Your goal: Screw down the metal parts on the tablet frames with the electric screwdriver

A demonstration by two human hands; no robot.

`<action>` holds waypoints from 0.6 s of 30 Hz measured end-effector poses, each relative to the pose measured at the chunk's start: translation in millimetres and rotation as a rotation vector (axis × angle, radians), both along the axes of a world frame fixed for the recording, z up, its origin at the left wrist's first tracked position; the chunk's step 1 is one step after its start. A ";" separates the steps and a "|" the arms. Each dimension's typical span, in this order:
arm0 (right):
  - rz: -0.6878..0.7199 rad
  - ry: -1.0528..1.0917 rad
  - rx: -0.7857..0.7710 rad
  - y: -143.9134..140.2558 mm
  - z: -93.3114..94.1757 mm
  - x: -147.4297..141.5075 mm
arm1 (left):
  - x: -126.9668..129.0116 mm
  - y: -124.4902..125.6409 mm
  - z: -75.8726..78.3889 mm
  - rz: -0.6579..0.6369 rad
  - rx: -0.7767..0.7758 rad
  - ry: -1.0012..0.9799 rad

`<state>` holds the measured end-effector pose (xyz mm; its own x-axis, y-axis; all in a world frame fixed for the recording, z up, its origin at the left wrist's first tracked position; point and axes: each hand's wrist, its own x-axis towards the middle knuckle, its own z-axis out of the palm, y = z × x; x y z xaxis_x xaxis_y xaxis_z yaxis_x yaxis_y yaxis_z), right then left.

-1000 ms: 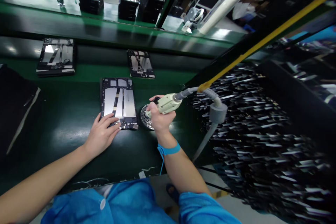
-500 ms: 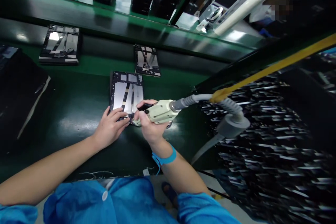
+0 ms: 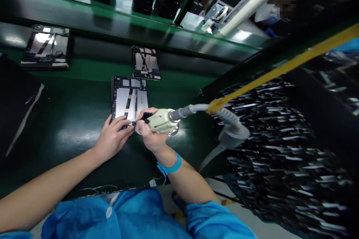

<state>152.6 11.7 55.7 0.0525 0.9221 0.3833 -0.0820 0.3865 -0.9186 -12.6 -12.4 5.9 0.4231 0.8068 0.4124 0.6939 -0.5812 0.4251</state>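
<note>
Head view: got the right hand (image 3: 153, 135) clamped around a pale green power tool (image 3: 161, 120), with its front end over the near edge of an uncovered tablet-like device (image 3: 121, 99) (can't make out the tip, hidden by the hand), and the left hand (image 3: 112, 136) splayed, gripping nothing, fingertips resting on the device's near left part. Find that device lying flat on the desk (image 3: 75, 115), just this side of a second uncovered device (image 3: 146, 63). Probably light and fairly stiff as a slab, but fragile-looking, thanks to exposed ribbon-like strips (image 3: 128, 104) along the silvery middle; likely easy to snag or crease. Better to take hold by the black side rims, clear of those strips, and keep fingertips flat. Could slide a bit on that glossy surface, so worth steadying with light pressure. As for the tool, likely heavier and hard-shelled, best held around the thick body with the cord (image 3: 200, 108) kept slack.
</note>
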 end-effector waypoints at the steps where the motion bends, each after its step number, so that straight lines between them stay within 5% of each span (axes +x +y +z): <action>1: 0.003 0.002 -0.006 0.0 -0.7 -0.8 | -0.1 -0.1 0.2 0.001 0.001 -0.001; 6: -0.029 0.012 0.036 4.2 9.7 10.6 | -1.3 1.4 -0.3 -0.005 0.016 -0.004; 10: -0.274 0.048 0.110 17.0 20.9 42.0 | -2.2 2.2 -1.6 -0.014 0.019 0.011; 13: -0.396 0.007 0.103 27.9 15.6 60.3 | -2.3 1.9 -2.5 -0.008 0.028 0.016; 18: -0.400 -0.079 0.055 35.6 -1.5 64.1 | -2.7 1.6 -3.4 -0.009 0.030 0.021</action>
